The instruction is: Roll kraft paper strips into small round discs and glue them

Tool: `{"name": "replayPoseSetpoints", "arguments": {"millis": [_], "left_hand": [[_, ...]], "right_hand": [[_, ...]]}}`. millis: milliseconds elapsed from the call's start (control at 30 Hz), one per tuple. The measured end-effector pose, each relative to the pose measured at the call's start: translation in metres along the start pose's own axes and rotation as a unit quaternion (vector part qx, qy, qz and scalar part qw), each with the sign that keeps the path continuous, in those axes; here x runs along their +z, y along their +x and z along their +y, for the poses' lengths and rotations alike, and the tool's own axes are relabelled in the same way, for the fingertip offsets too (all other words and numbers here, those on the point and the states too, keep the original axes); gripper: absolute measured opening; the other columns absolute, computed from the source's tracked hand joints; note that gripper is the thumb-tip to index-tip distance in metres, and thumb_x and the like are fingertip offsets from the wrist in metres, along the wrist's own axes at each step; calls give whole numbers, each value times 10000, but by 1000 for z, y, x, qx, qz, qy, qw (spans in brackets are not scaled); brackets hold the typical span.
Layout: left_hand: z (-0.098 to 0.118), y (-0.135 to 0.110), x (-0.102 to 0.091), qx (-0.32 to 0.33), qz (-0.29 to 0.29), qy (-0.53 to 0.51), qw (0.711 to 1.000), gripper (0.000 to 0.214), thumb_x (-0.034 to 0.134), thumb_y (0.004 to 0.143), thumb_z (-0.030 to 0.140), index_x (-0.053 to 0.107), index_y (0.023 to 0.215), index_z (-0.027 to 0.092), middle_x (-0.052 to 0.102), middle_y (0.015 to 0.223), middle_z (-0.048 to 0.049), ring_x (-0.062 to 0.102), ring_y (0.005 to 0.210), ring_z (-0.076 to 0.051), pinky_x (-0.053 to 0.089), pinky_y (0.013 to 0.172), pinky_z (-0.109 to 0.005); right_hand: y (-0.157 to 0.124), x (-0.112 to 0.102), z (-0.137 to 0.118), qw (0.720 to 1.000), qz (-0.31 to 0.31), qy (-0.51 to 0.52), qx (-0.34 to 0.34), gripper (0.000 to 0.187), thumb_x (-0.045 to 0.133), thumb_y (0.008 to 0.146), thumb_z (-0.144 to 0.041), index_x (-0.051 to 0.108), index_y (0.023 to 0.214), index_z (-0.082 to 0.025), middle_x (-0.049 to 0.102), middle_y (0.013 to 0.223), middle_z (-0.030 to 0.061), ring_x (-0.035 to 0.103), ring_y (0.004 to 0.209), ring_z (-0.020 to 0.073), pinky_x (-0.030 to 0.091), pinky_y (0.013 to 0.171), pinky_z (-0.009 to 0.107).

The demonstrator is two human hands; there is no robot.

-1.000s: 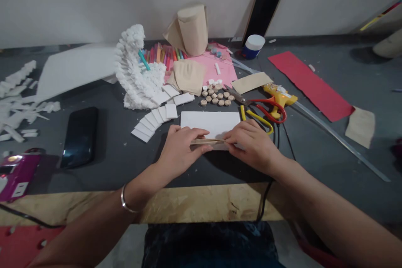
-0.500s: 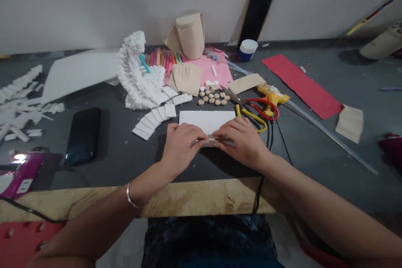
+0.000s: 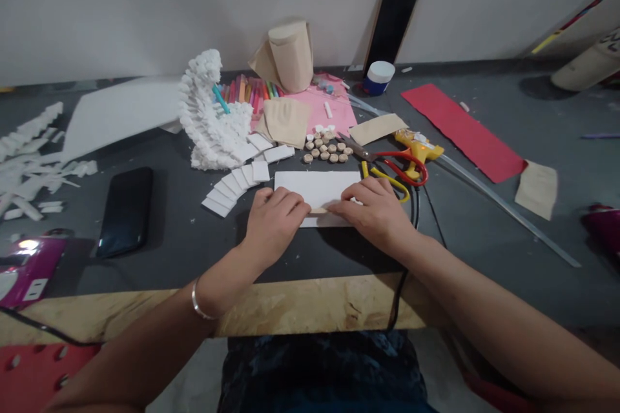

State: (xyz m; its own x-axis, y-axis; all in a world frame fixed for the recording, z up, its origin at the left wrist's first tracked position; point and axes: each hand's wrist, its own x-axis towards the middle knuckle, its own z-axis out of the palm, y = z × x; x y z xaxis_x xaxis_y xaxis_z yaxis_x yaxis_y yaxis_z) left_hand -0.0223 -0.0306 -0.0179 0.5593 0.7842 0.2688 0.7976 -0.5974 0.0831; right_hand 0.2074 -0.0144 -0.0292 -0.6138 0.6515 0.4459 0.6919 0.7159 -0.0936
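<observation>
My left hand (image 3: pixel 274 222) and my right hand (image 3: pixel 375 213) lie side by side on a white rectangular foam sheet (image 3: pixel 317 186) on the dark table. Both hands have their fingers curled together round a thin tan strip (image 3: pixel 320 210), of which only a short piece shows between them. The strip rests on the sheet's near part. A silver bangle (image 3: pixel 199 306) sits on my left wrist.
Red-handled scissors (image 3: pixel 404 168) and a yellow glue gun (image 3: pixel 419 145) lie right of the sheet, small cork discs (image 3: pixel 327 151) behind it. White foam squares (image 3: pixel 235 184), a white foam sculpture (image 3: pixel 208 116), a black phone (image 3: pixel 124 210), a tan roll (image 3: pixel 290 55) and red paper (image 3: pixel 458 129) surround them.
Both hands have slid a little away from me onto the white sheet and closed in on each other. Less of the tan strip shows between them than before.
</observation>
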Motion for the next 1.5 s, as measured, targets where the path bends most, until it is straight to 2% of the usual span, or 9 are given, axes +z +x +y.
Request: {"name": "replayPoseSetpoints", "arguments": {"millis": [100,233,333,467,667,800,967,1233,1500], "left_hand": [[-1,0,0,-12,-4,-17,1000,171,501,952,227,662,896,231,702,935,-46,566,914,-236,313,797,-414],[-4,-2,-1,-33,-5,-49,998,158,514,941,236,663,893,223,697,1017,-67,570,984,-252,335,817,-421],[-12,-6,0,-67,-28,-77,994,144,549,926,288,642,1008,215,690,1039,-80,576,983,-257,356,823,-413],[-23,-8,5,-108,-35,-130,985,286,643,867,360,606,1103,202,672,1027,-74,567,963,-253,386,823,-387],[-27,-8,8,-73,-40,-197,977,140,599,908,330,650,947,205,666,887,-33,561,865,-200,384,759,-342],[-26,-9,3,-29,-46,-130,990,173,518,950,287,652,869,213,672,889,-45,548,866,-210,350,748,-365],[-27,-10,-1,29,-43,-41,998,198,481,960,260,657,885,210,664,906,-58,527,848,-224,337,718,-374],[-15,-8,3,74,24,-23,997,134,569,918,256,637,1020,201,669,1000,-53,554,948,-223,375,771,-372],[-6,-3,9,91,24,-6,996,104,555,926,196,634,861,179,662,851,-36,536,822,-205,352,678,-348]], "right_hand": [[-2,0,2,999,-36,6,-7,188,557,947,-215,730,998,-268,678,865,37,494,838,206,306,732,354],[-4,0,3,999,-40,7,3,195,562,942,-203,727,1013,-280,683,889,38,495,855,207,303,732,352],[-5,2,5,999,-29,16,9,189,563,942,-207,726,997,-284,684,872,31,501,842,203,304,727,350],[-6,4,6,999,-24,25,15,168,575,939,-215,728,955,-284,686,843,19,509,822,196,301,716,346],[-7,7,6,999,-12,40,16,155,589,932,-217,732,936,-277,695,837,17,510,807,194,304,710,346],[-6,5,6,997,-27,61,30,154,571,943,-229,721,943,-266,703,836,17,524,811,193,310,715,346],[-4,1,7,996,-42,75,34,160,579,940,-272,694,842,-219,700,801,25,535,798,194,312,711,342],[-3,1,10,997,-48,66,13,161,577,933,-231,694,826,-201,677,771,36,517,766,198,300,693,336],[-2,-1,10,996,-56,61,14,200,551,949,-251,691,814,-204,671,756,39,517,757,200,296,689,334]]}}
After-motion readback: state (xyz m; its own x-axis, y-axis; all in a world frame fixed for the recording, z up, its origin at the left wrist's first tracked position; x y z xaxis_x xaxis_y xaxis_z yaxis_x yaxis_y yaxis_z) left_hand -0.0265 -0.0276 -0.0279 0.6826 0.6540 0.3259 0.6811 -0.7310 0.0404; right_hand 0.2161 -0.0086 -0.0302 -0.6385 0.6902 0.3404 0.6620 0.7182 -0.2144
